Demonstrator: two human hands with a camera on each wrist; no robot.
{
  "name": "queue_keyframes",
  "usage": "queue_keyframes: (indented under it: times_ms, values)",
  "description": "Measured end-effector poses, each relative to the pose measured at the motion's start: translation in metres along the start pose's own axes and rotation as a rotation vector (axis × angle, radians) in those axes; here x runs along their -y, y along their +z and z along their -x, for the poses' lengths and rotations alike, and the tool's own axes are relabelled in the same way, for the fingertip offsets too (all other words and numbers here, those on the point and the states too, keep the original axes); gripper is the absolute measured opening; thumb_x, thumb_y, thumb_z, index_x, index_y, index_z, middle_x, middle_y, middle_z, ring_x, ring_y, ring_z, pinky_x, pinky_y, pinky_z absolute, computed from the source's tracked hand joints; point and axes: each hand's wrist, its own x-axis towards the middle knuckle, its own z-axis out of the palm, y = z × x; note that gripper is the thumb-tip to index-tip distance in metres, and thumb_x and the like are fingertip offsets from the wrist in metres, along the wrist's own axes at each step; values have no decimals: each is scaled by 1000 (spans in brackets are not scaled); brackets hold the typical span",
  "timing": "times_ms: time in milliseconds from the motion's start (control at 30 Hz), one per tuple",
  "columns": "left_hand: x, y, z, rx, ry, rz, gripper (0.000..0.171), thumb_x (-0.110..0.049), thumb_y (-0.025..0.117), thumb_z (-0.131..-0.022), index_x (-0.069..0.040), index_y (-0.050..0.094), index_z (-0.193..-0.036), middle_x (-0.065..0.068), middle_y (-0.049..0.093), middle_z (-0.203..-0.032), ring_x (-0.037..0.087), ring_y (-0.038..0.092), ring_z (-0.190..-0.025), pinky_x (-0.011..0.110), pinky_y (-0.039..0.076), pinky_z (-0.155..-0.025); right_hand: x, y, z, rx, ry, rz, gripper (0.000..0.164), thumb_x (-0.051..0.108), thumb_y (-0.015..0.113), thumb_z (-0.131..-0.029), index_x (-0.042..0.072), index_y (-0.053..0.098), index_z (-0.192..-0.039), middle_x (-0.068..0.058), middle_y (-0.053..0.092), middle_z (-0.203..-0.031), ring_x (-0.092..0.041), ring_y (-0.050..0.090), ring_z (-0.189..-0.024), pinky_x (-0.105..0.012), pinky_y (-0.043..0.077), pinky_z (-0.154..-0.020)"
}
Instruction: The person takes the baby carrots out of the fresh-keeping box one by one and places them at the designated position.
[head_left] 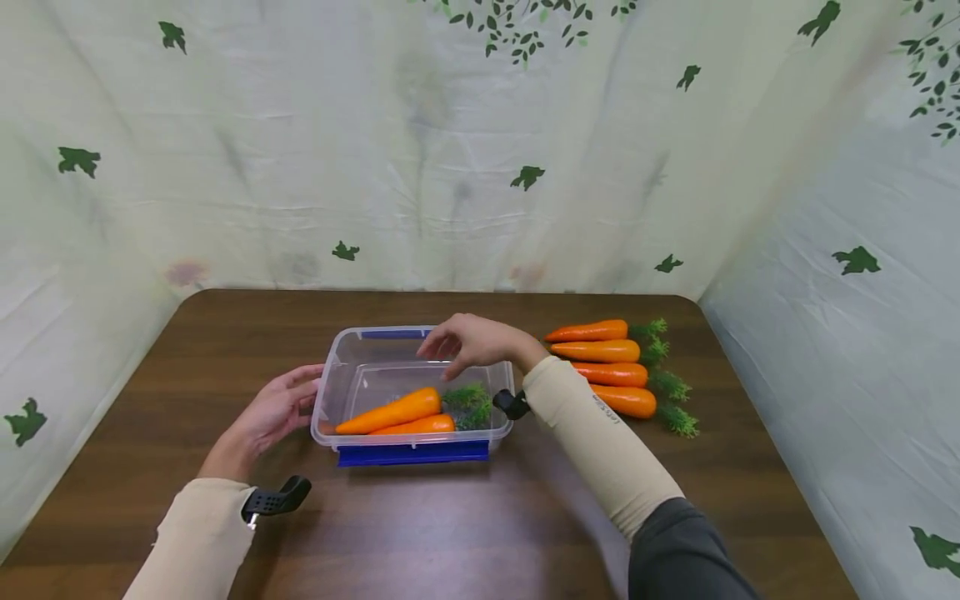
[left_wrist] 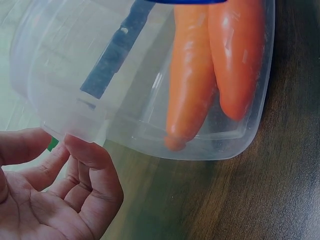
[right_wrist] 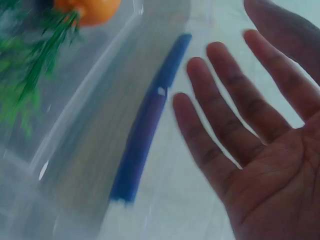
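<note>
"Left of the clear box (head_left: 375, 379), what's there?"
"The left hand (head_left: 279, 410), fingers relaxed, touching its side without gripping."
"Inside the box?"
"Two carrots (head_left: 397, 412) along its near wall; above, the right hand (head_left: 478, 340) hovers, fingers parted, holding nothing."
"Right of the box?"
"Four more carrots (head_left: 611, 374), on the counter (head_left: 420, 533)."

The left hand (head_left: 279, 408) bends its fingers loosely, while the right hand (head_left: 480, 340) is raised, fingers apart
</note>
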Motion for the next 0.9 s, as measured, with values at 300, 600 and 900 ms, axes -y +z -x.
queue_keyframes:
  times_ms: [300,600,900]
  values:
    - [1,1,0,-5,-2,8,52,-25,51,-101,-4,31,-144,-1,56,-117,15,57,-102,33,52,-87,-4,20,-46,181,145,-111,38,-3,72,-82,0,65,-120,-19,61,-121,-28,57,-109,-26,52,-80]
    - [2,2,-3,0,3,1,51,-25,50,-101,-4,32,-143,-1,57,-116,16,58,-102,35,53,-87,-15,33,-60,240,361,-262,37,-2,72,-81,8,66,-116,-9,60,-108,-19,56,-91,-43,54,-82]
    - [2,0,-1,-6,4,21,48,-23,48,-102,-4,32,-143,-3,59,-113,15,59,-100,34,53,-87,-21,41,-67,270,421,-249,41,3,77,-79,18,68,-116,-1,62,-109,-20,55,-104,-51,50,-87]
